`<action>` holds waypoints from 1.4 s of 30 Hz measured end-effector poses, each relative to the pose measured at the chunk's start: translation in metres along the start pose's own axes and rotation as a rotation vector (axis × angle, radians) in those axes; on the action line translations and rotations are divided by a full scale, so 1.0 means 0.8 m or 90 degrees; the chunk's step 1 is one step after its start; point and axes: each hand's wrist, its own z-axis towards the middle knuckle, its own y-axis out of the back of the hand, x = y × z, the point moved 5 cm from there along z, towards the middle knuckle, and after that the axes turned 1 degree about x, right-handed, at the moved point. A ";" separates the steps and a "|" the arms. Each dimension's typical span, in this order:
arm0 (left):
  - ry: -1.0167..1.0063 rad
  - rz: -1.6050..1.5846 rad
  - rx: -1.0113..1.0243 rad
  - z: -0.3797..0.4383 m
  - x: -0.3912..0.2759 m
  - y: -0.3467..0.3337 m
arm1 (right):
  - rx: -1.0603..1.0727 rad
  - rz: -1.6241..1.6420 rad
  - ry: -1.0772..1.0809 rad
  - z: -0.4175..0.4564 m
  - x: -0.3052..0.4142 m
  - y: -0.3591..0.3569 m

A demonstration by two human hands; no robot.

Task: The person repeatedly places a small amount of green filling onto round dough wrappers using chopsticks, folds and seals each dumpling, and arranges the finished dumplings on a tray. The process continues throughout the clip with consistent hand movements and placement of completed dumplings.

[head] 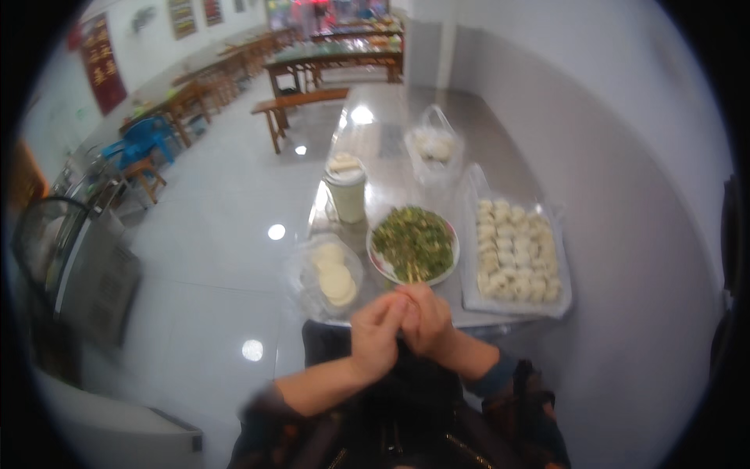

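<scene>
My left hand (378, 334) and my right hand (426, 319) meet over the near table edge, thumbs and fingers pressed together. Whatever may be between them is hidden by the fingers. Just beyond them, a plate (456, 252) with a reddish pattern on its rim holds chopped green filling (413, 237). Pale, thin stick ends, apparently chopsticks (415, 273), rest at its near side. To the left, round dough wrappers (337, 282) lie overlapping on a clear plastic bag (310, 269). Rows of folded dumplings (518, 252) fill a plastic-lined tray (565, 293) on the right.
A tall greenish container (347, 199) with pale pieces on its lid stands behind the wrappers. Farther back is a plastic bag (433, 149) of pale round items. The shiny table (387, 187) adjoins the wall (609, 176). A wooden bench (304, 99) and blue chair (146, 138) stand beyond.
</scene>
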 end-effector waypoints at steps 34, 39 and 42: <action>-0.213 0.795 0.137 0.063 0.015 0.190 | 0.047 -0.560 -0.565 -0.073 -0.508 0.245; -0.178 0.722 0.130 0.088 0.025 0.197 | 0.060 -0.211 -0.360 -0.028 -0.344 0.194; -0.184 0.666 0.097 0.094 0.019 0.191 | 0.281 0.005 -0.296 -0.018 -0.201 0.134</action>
